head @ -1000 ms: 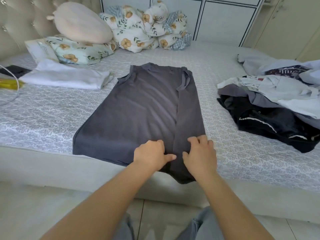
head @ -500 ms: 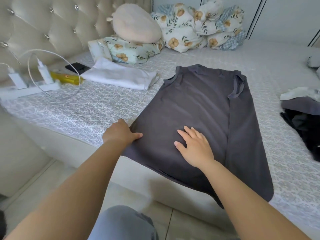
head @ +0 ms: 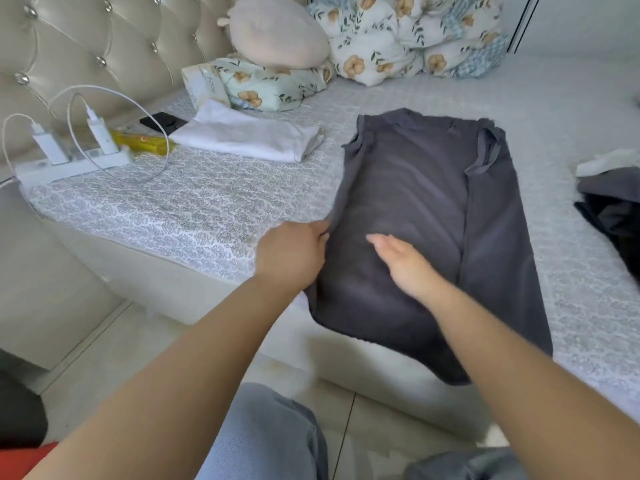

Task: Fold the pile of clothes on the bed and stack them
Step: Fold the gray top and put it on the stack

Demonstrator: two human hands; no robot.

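Observation:
A dark grey sleeveless top (head: 433,202) lies flat on the bed (head: 194,206), its right side folded inward and its hem hanging over the bed's front edge. My left hand (head: 294,251) grips the top's left edge, and that edge is lifted and turned inward. With straight fingers, my right hand (head: 401,261) lies flat on the middle of the cloth. To the left a folded white garment (head: 249,136) rests on the bed. At the right edge of the view part of the unfolded clothes pile (head: 613,195) shows.
A power strip with two chargers and white cables (head: 79,157) sits at the bed's left corner, with a yellow tube (head: 145,142) and a black phone (head: 162,121) beside it. Pillows and a floral quilt (head: 398,39) are heaped by the tufted headboard (head: 86,46).
The view swung left. My left hand moved from the hem to the top's left edge and took hold of it, drawing it inward. My right hand shifted left onto the middle.

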